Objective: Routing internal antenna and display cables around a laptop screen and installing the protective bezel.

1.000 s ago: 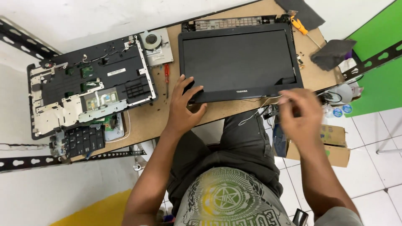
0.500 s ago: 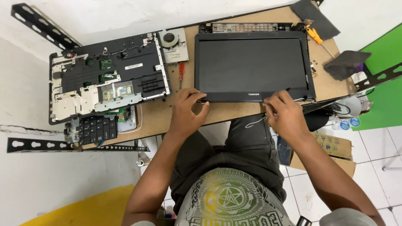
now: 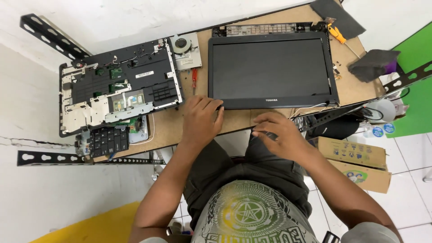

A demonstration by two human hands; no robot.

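The laptop screen panel (image 3: 272, 72) lies flat at the worktop's (image 3: 180, 126) near edge, towards the right corner. The left hand (image 3: 201, 120) rests spread on its lower left corner, holding nothing; the right hand (image 3: 276, 135) hovers loosely open just off the worktop edge. The panel looks thin, stiff and fragile, best gripped by its frame edges. What the right fingers touch is unclear.
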